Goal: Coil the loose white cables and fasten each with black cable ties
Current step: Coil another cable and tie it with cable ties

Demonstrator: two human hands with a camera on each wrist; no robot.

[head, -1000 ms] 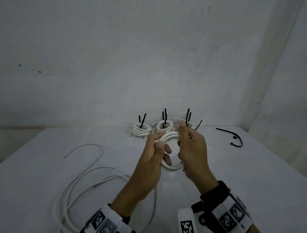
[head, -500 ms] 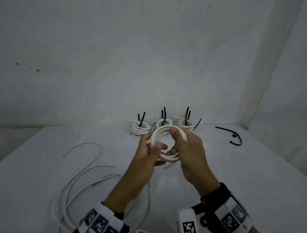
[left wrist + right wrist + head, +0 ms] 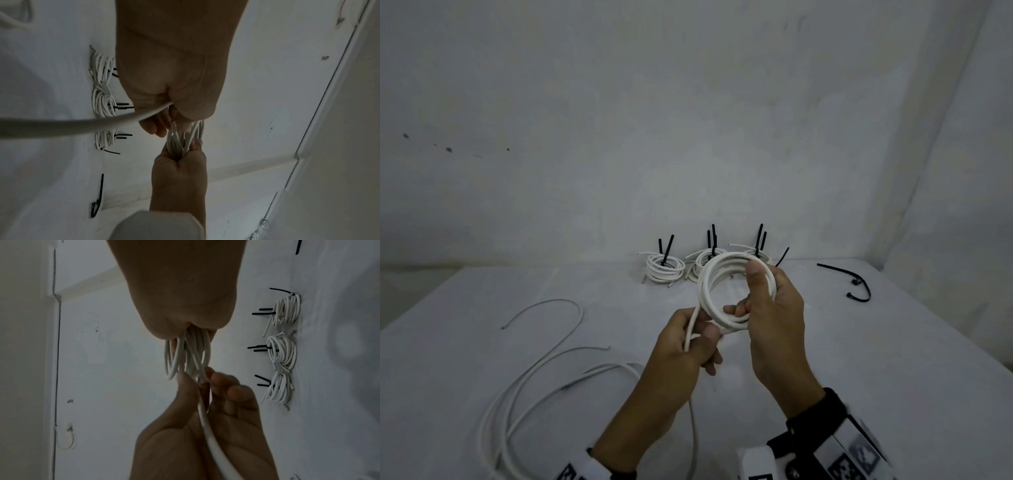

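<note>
A coil of white cable [image 3: 709,291] is held upright above the table, gripped on its right side by my right hand [image 3: 753,294] with the thumb across the loops. Just below the coil, my left hand [image 3: 700,339] pinches the cable's trailing strand [image 3: 690,329], which runs down to the table. In the right wrist view the coil [image 3: 189,353] hangs from my right palm and the left hand [image 3: 205,410] grips the strand under it. A cut cable end [image 3: 172,123] shows among the loops in the left wrist view. Two loose black cable ties [image 3: 856,284] lie far right.
Three tied white coils [image 3: 666,269] [image 3: 700,263] [image 3: 756,255] with upright black tie tails stand in a row by the back wall. Loose white cables [image 3: 534,373] sprawl over the table's left side. The wall corner closes in on the right.
My left hand has let go of the coil's left side and dropped to pinch the trailing strand below it. The right hand has turned the coil to face me and kept hold.
</note>
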